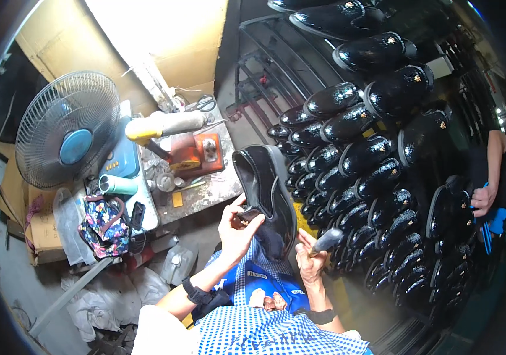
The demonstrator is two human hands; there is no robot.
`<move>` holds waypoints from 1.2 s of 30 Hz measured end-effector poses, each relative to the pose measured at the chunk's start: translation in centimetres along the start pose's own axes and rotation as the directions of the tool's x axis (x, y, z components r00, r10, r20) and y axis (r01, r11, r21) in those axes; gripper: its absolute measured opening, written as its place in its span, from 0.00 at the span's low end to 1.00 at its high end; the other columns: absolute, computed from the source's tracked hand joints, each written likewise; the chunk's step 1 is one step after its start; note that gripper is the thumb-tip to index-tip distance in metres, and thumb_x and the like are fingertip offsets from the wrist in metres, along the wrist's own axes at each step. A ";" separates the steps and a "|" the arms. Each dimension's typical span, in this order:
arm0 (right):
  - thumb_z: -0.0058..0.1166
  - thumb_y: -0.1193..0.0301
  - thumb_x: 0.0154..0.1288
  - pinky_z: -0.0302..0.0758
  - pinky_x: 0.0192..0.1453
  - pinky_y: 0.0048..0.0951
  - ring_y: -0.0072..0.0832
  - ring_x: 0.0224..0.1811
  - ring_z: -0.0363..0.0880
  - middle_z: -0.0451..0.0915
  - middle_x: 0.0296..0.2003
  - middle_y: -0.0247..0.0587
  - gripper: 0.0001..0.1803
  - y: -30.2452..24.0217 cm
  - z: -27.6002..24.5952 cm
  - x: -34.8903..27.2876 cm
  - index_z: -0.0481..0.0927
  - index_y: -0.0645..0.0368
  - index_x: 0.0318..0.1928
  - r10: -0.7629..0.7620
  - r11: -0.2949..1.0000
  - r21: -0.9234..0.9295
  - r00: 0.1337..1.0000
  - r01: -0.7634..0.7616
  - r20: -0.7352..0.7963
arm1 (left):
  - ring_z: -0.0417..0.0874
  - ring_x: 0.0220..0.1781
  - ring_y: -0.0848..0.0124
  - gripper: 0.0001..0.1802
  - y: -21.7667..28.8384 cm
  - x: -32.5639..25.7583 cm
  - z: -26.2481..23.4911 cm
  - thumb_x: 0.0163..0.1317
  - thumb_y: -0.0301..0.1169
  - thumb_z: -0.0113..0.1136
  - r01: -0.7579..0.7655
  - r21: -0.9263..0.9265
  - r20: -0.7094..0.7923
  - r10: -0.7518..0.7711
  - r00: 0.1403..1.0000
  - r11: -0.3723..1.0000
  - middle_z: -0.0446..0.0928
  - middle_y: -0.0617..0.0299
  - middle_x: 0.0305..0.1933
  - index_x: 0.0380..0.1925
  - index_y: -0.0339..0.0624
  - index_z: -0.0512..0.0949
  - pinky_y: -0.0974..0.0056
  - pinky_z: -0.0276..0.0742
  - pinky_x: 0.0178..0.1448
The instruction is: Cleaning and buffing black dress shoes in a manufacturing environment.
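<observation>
A glossy black shoe (285, 222) is held in front of me, its opening facing up and its toe toward my body. My left hand (238, 231) grips the shoe's left side near the opening, thumb and fingers pinched at its edge. By the right side of the toe, my right hand (312, 260) is closed around a short tool with a rounded grey end (328, 240). The tool's exact kind is unclear. Beneath the shoe, a blue checked apron (265, 325) covers my lap, with a few small brownish pieces (269, 300) lying on it.
Rows of glossy black shoes (347, 171) fill the rack on my right. Beyond them shows another person's hand (485, 198) near a blue item (497, 223). To the left stand a fan (75, 133), a cluttered worktable (206, 192), a yellow-and-grey power tool (164, 125) and a floral bag (104, 228).
</observation>
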State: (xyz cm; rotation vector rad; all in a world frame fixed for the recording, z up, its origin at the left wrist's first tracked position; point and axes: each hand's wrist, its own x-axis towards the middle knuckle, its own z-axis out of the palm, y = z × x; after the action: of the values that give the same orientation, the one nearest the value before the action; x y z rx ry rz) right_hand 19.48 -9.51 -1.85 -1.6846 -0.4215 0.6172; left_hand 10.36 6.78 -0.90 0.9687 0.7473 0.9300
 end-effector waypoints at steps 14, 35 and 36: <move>0.58 0.74 0.42 0.65 0.55 0.32 0.30 0.53 0.67 0.65 0.54 0.43 0.42 -11.6 -5.5 -2.3 0.55 0.61 0.61 -0.179 0.888 0.194 0.701 0.418 -0.690 | 0.70 0.56 0.55 0.24 8.0 -0.1 10.2 0.65 0.28 0.39 0.093 -0.152 0.828 0.075 0.556 0.984 0.57 0.46 0.62 0.61 0.41 0.52 0.55 0.67 0.57; 0.53 0.56 0.58 0.53 0.09 0.15 0.13 0.05 0.56 0.78 0.24 0.49 0.31 -11.6 -18.0 5.5 0.59 0.50 0.60 0.077 0.891 0.230 0.370 0.390 -0.926 | 0.81 0.31 0.66 0.12 -3.4 4.5 -2.0 0.63 0.28 0.43 0.641 0.308 0.326 -0.711 0.623 0.703 0.77 0.52 0.39 0.44 0.38 0.70 0.66 0.79 0.34; 0.53 0.56 0.58 0.53 0.09 0.15 0.13 0.06 0.55 0.78 0.25 0.50 0.32 -12.0 -17.9 5.7 0.58 0.50 0.60 0.079 0.885 0.243 0.387 0.397 -0.919 | 0.81 0.31 0.66 0.12 -3.7 4.3 -2.1 0.63 0.28 0.43 0.640 0.312 0.330 -0.712 0.620 0.702 0.77 0.52 0.39 0.44 0.38 0.70 0.66 0.79 0.34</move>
State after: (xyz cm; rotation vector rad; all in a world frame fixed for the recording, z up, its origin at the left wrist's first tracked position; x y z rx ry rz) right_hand 35.59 -17.73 11.22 -1.2579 0.3669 -0.4389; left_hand 11.49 10.45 -5.60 0.8797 0.7305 -0.0377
